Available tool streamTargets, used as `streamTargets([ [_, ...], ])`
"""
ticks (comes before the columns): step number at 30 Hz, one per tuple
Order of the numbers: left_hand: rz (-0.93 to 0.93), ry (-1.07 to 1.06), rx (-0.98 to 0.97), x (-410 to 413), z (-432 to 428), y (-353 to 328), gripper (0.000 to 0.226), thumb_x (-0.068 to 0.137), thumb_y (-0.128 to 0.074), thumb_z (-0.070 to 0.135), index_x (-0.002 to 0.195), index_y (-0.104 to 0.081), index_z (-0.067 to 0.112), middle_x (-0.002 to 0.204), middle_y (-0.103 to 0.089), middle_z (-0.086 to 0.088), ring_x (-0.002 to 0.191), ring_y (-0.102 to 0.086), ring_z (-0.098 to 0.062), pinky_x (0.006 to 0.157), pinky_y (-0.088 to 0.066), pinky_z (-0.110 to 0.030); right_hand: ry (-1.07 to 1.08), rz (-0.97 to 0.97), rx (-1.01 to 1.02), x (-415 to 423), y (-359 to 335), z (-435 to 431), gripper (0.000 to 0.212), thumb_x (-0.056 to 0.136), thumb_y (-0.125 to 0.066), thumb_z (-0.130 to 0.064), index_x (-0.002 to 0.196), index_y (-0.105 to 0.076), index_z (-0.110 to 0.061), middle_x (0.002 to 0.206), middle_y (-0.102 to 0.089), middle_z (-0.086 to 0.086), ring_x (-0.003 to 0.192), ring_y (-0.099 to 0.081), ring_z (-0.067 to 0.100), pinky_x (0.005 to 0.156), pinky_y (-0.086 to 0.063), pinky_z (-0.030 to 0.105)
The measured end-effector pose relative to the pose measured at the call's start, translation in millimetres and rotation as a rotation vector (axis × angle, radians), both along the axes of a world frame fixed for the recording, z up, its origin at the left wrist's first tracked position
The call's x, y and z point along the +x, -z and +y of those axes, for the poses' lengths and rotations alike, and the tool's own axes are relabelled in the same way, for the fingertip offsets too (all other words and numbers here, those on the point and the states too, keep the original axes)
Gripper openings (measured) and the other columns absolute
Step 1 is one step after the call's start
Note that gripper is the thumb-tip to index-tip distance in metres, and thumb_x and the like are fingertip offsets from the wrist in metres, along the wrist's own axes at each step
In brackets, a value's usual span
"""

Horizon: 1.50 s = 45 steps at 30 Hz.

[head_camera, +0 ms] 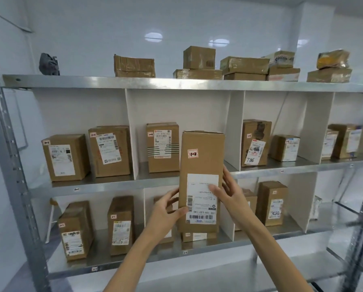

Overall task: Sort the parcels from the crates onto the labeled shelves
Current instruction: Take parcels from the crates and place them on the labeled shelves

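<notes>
A tall brown parcel (201,165) with a red-edged "1-2" sticker and a white shipping label stands upright in front of the metal shelf unit (104,184). My left hand (168,209) grips its lower left edge, thumb on the front. My right hand (229,192) holds its right side, thumb across the label. The parcel's top reaches the middle shelf's second compartment, beside another "1-2" box (162,147).
White dividers (132,131) split the middle and lower shelves into compartments holding labelled boxes. Taped parcels (243,65) and a dark bundle (48,64) lie on the top shelf. Grey uprights (14,165) frame the unit on the left and right.
</notes>
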<state>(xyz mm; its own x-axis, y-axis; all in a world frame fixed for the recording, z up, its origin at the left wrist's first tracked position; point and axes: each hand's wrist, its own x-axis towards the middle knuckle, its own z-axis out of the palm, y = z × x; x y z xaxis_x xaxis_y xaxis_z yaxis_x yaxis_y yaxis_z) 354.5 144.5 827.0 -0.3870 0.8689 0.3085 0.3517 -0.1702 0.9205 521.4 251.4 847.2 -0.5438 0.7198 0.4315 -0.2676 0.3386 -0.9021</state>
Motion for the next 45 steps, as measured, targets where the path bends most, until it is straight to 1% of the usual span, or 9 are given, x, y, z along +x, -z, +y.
streamTargets([
  [2, -0.001, -0.029, 0.007, 9, 19, -5, 0.061, 0.079, -0.073, 0.016, 0.131, -0.046, 0.032, 0.127, -0.056, 0.012, 0.120, -0.051, -0.008, 0.095, -0.051, -0.034, 0.047, 0.038, 0.002, 5, -1, 12, 0.063, 0.091, -0.057, -0.012, 0.145, -0.028, -0.027, 0.125, -0.059, -0.008, 0.102, -0.065, 0.003, 0.068, -0.056, 0.022],
  [4, 0.039, -0.073, 0.023, 19, 40, -13, 0.063, 0.080, -0.072, 0.012, 0.134, -0.046, 0.030, 0.128, -0.054, 0.012, 0.120, -0.049, -0.008, 0.097, -0.049, -0.040, 0.096, 0.054, 0.043, 8, -2, 28, 0.055, 0.093, -0.053, -0.009, 0.143, -0.034, -0.020, 0.118, -0.064, -0.006, 0.102, -0.066, 0.008, 0.068, -0.056, 0.022],
  [11, 0.176, -0.153, 0.072, 40, 132, -43, 0.062, 0.085, -0.064, 0.004, 0.140, -0.040, 0.018, 0.127, -0.044, 0.010, 0.113, -0.038, 0.002, 0.098, -0.043, -0.025, 0.188, 0.069, 0.166, 8, -22, 115, 0.050, 0.094, -0.052, -0.014, 0.142, -0.035, -0.011, 0.123, -0.062, 0.003, 0.107, -0.064, 0.012, 0.074, -0.055, 0.022],
  [15, 0.190, -0.214, 0.116, 39, 192, -50, 0.057, 0.081, -0.067, 0.000, 0.134, -0.048, 0.013, 0.125, -0.053, 0.003, 0.114, -0.049, -0.006, 0.095, -0.035, -0.016, 0.133, 0.046, 0.187, -3, -35, 177, 0.047, 0.099, -0.043, -0.015, 0.144, -0.028, -0.015, 0.127, -0.059, 0.002, 0.105, -0.063, 0.002, 0.078, -0.055, 0.021],
  [23, 0.123, -0.325, 0.056, 28, 282, -47, 0.051, 0.084, -0.059, -0.007, 0.132, -0.049, 0.010, 0.130, -0.056, -0.005, 0.116, -0.052, -0.010, 0.086, -0.036, -0.013, 0.062, -0.012, 0.145, -38, -29, 276, 0.058, 0.100, -0.041, -0.025, 0.151, -0.013, -0.024, 0.148, -0.039, 0.002, 0.132, -0.044, 0.016, 0.107, -0.041, 0.043],
  [27, 0.138, -0.368, 0.009, 22, 307, -35, 0.051, 0.086, -0.057, -0.007, 0.133, -0.047, 0.009, 0.128, -0.059, -0.006, 0.117, -0.055, -0.017, 0.082, -0.036, -0.011, 0.010, -0.012, 0.095, -53, -13, 304, 0.056, 0.100, -0.042, -0.023, 0.150, -0.016, -0.025, 0.144, -0.046, 0.001, 0.127, -0.050, 0.017, 0.103, -0.046, 0.043],
  [32, 0.186, -0.409, -0.022, 10, 327, -29, 0.047, 0.088, -0.059, 0.002, 0.132, -0.049, 0.013, 0.128, -0.060, -0.004, 0.117, -0.057, -0.018, 0.088, -0.044, -0.021, -0.034, 0.016, 0.117, -62, -1, 326, 0.059, 0.099, -0.045, -0.023, 0.150, -0.016, -0.022, 0.138, -0.050, 0.000, 0.116, -0.058, 0.006, 0.084, -0.053, 0.023],
  [41, 0.230, -0.471, 0.002, -19, 362, -18, 0.045, 0.085, -0.061, 0.004, 0.126, -0.055, 0.020, 0.124, -0.060, 0.000, 0.110, -0.060, -0.017, 0.093, -0.051, -0.033, -0.032, 0.007, 0.188, -81, -6, 354, 0.061, 0.100, -0.040, -0.007, 0.151, -0.013, -0.026, 0.147, -0.039, 0.005, 0.125, -0.052, 0.020, 0.092, -0.054, 0.041],
  [45, 0.245, -0.485, 0.038, -24, 373, -16, 0.042, 0.084, -0.060, -0.003, 0.122, -0.057, 0.016, 0.117, -0.061, -0.004, 0.107, -0.060, -0.018, 0.087, -0.049, -0.023, -0.025, 0.047, 0.171, -90, -4, 359, 0.061, 0.097, -0.043, -0.017, 0.150, -0.015, -0.025, 0.146, -0.039, 0.008, 0.123, -0.054, 0.023, 0.089, -0.055, 0.043],
])
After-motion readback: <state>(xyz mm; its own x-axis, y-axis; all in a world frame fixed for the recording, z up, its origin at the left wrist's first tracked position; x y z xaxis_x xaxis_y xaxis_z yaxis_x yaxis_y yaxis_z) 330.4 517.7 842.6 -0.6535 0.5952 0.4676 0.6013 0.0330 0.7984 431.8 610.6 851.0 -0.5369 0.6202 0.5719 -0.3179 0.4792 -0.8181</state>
